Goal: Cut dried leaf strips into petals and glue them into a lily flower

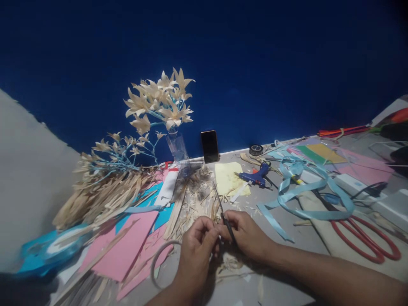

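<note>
My right hand (247, 238) is closed around the black handle of a pair of small scissors (218, 197), whose thin blades point up and away from me. Fingers curled, my left hand (198, 246) meets the right one at the fingertips. Whatever it pinches is too small or hidden to make out. Beneath and beyond both hands lie pale dried-husk scraps (191, 208). A grey ring, perhaps a tape roll (154, 263), rests by my left wrist. Past the blades, a blue glue gun (256, 175) lies by a yellow sheet (228, 174).
Husk flowers stand in a clear vase (178, 146) at the back, beside an upright phone (209, 146). Dried husk strips (92, 199) and pink paper (127, 246) cover the left. Light-blue ribbon (338, 212) and red-handled scissors (360, 242) lie right.
</note>
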### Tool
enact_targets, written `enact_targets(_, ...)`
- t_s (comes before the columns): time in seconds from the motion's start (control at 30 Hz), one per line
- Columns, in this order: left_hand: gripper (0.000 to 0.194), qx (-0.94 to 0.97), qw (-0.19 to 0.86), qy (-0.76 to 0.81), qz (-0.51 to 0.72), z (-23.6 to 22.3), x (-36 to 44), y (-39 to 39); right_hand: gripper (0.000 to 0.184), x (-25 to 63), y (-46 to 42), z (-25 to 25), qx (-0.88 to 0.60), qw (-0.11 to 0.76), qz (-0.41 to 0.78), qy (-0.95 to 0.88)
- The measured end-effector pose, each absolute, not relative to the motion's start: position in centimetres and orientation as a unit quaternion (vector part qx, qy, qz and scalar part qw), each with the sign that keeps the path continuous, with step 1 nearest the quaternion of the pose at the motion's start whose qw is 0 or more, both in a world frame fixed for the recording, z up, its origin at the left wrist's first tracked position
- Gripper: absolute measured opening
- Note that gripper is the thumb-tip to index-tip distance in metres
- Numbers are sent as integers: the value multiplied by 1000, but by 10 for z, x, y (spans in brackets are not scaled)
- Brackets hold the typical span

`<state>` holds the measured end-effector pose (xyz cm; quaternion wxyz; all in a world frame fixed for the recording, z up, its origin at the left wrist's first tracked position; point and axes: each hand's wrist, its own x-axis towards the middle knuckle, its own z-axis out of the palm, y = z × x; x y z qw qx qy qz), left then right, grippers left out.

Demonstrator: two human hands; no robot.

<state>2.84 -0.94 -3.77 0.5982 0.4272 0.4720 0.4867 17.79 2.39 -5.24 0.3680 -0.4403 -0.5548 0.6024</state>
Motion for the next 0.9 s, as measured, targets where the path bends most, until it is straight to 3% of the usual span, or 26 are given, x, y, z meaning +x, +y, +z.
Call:
enact_targets(0.13, 25, 577, 592, 363, 431, -37, 24, -19, 54, 190, 39, -39, -374, 357, 725, -454)
enact_targets(0.23, 20, 716, 557, 288, 307, -37, 26, -26, 53, 213, 57, -13, -394, 444, 629, -502)
enact_targets(0.3, 19, 693, 581, 311, 292, -40, 29, -27, 44, 226, 61, 6, -418, 475, 547, -549)
enact_targets(0.43, 20, 477, 632, 413, 449, -39, 30, -19, 28, 226, 36, 19, -455, 361, 484, -655)
enact_targets(0.5, 35, 464, 626, 387, 493, -33, 29, -18, 28, 215, 16, 12, -446, 306, 508, -671)
enact_targets(0.53, 39, 475, 627, 372, 493, -30, 29, -19, 28, 210, 7, 7, -431, 291, 528, -672)
enact_targets(0.67, 18, 431, 697, 343, 459, -23, 31, -30, 29, 200, -16, -10, -377, 299, 629, -610)
enact_targets(0.77, 18, 378, 744, 321, 447, -23, 31, -38, 26, 207, -23, -15, -410, 274, 662, -565)
enact_targets(0.9, 26, 403, 737, 326, 433, -22, 30, -46, 23, 218, -30, -17, -312, 250, 727, -558)
